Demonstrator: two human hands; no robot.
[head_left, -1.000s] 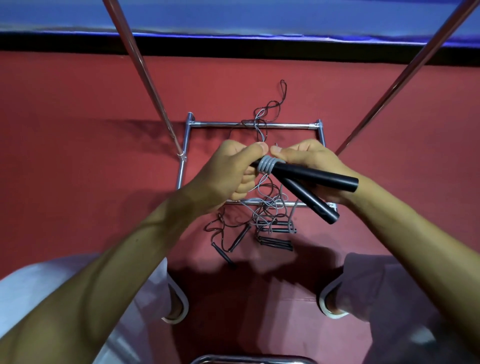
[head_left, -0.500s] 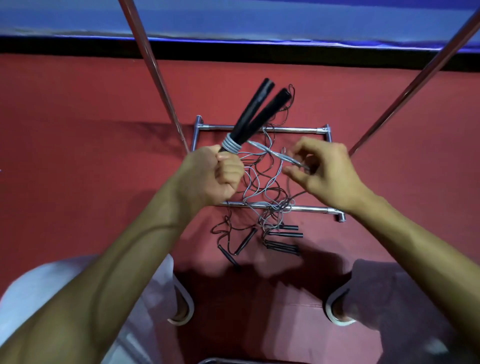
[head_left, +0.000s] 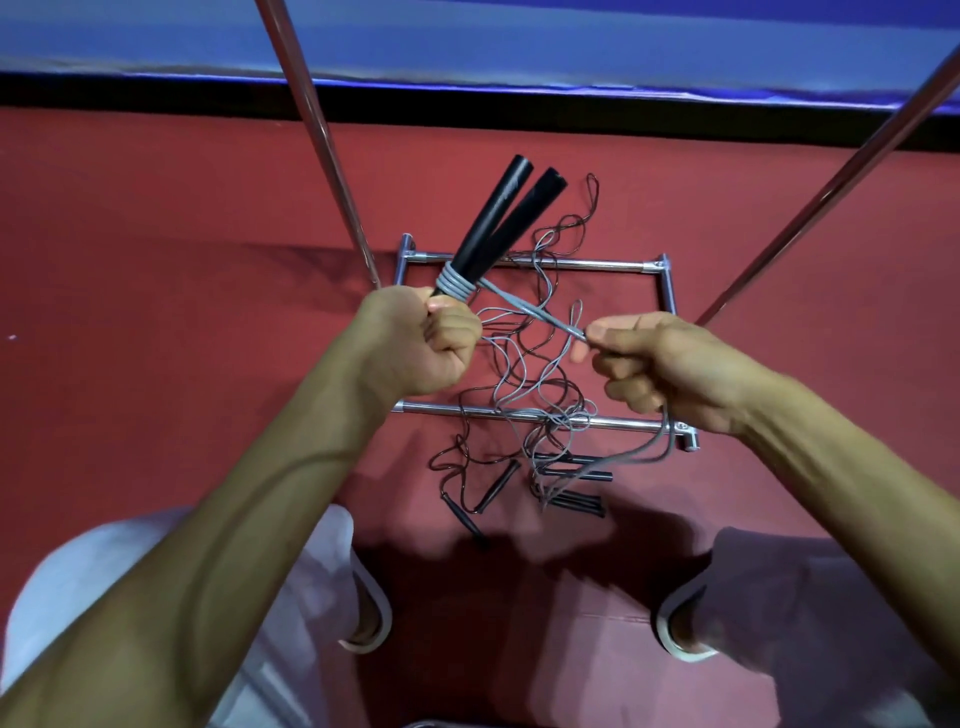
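**Grey cord drawn taut between two hands above a metal frame**

A left pole (head_left: 318, 135) and a right pole (head_left: 849, 176) slant up on either side of the hands. A rectangular metal frame (head_left: 571, 265) lies on the red floor (head_left: 156, 260) beneath them, and the floor spreads wide to both sides. Two black handles (head_left: 498, 218), bound near their base by a coil (head_left: 456, 285) of grey cord (head_left: 530, 312), jut up and away from the left hand (head_left: 426, 348), which clenches their lower ends. The cord runs taut from the coil to the right hand (head_left: 660, 364), which pinches it at the fingertips. Loose ropes (head_left: 561, 421) lie tangled over the frame's near rail.
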